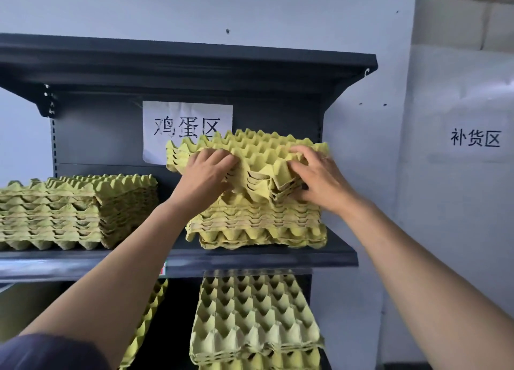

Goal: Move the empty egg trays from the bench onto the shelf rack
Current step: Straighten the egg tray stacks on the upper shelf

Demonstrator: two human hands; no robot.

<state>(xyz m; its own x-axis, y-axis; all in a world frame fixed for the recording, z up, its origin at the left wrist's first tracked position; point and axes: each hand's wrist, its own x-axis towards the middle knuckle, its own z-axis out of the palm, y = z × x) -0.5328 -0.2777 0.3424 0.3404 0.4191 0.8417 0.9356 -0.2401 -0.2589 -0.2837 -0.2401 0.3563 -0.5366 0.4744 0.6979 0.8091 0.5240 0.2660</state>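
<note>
The dark shelf rack (194, 72) fills the view from 9 o'clock to centre. Its top shelf overhangs, leaving open height above the middle shelf (250, 258). On that shelf a left stack (78, 211) of yellow-green egg trays sits at 9 o'clock. A right stack (258, 225) sits at centre, reaching almost to the shelf's front lip and its 3 o'clock end. A bare strip of shelf separates the two stacks.

Below, at 6 o'clock, a lower stack (256, 314) lies flat, and leaning trays (147, 319) stand tilted at 7 o'clock.

The held bundle (258, 150) of trays sits on top of the right stack, its long axis running 9 to 3 o'clock and its peaks pointing up. It tilts, with the far edge raised and the near edge sagging in the middle onto the stack.

The left hand (207, 172) grips the bundle's near 9 o'clock corner, fingers curled over the top. The right hand (319, 178) grips the near 3 o'clock corner, fingers spread across the top.

A paper label (178, 125) is stuck to the rack's back panel, partly behind the bundle. A wall sign (475, 137) hangs at 3 o'clock.
</note>
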